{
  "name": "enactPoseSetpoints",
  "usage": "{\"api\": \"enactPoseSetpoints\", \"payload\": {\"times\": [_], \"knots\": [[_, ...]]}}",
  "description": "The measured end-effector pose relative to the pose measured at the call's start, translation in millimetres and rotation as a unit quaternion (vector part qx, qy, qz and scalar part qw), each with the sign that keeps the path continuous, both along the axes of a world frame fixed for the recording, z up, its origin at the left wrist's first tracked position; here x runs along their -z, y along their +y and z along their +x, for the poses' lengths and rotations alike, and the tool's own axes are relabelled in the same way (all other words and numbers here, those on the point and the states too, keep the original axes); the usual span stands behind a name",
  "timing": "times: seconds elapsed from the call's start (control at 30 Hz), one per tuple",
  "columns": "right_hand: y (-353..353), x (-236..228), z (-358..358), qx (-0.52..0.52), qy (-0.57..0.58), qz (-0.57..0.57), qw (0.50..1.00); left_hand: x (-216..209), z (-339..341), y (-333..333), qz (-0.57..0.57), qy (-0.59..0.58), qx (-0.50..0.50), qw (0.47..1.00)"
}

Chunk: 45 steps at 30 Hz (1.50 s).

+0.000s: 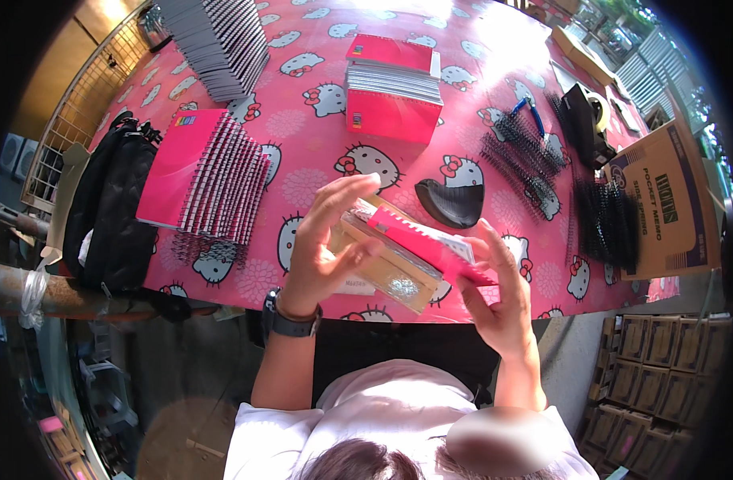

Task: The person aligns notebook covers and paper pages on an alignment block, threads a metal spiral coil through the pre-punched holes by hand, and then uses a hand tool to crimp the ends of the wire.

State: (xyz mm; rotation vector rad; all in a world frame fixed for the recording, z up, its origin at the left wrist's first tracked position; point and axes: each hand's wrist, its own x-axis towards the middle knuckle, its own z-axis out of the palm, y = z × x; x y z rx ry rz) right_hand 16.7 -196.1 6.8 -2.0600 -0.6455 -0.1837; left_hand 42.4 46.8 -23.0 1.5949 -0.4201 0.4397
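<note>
The right hand is pinching the right end of a bright-pink notebook with a notched edge, while the left hand is holding thumb and fingers apart by the tan rectangular block on its near side; keeping pages squared and fingertips off those notches would, I judge, be serving best. The pink cat-patterned tablecloth's near edge is running close to the block, a curved black object is sitting just beyond the notebook, and more room is lying leftward, short of the fanned pink notebooks.
</note>
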Motion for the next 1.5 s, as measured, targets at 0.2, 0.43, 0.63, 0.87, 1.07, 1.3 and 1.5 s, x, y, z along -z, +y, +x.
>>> {"api": "enactPoseSetpoints", "payload": {"times": [0.2, 0.43, 0.63, 0.87, 1.07, 1.3, 1.5], "knots": [[3.4, 25.9, -5.4, -0.015, 0.026, 0.101, 0.994, 15.4, -0.3, 6.3, 0.134, -0.033, -0.130, 0.982], [19.7, 64.9, -8.0, 0.039, 0.084, 0.428, 0.899, 26.5, -5.7, -14.5, -0.019, 0.072, -0.072, 0.995], [61.3, 51.8, 25.2, -0.043, 0.149, 0.401, 0.903, 34.8, -11.4, -31.1, -0.164, 0.131, -0.128, 0.969], [-47.7, 25.3, 129.3, 0.225, 0.032, -0.029, 0.973, 34.5, -14.8, -41.3, -0.190, 0.094, -0.174, 0.962], [-78.5, 52.8, 145.0, 0.220, -0.001, -0.256, 0.941, 40.2, -17.5, -41.0, -0.031, 0.067, -0.198, 0.977], [-84.5, 30.5, 139.1, 0.247, -0.077, -0.156, 0.953, 9.4, -32.7, -50.3, 0.326, -0.050, -0.281, 0.901], [-69.9, -10.4, 87.6, 0.124, -0.072, -0.053, 0.988, 13.9, -20.0, -76.5, 0.354, -0.111, -0.098, 0.923]]}}
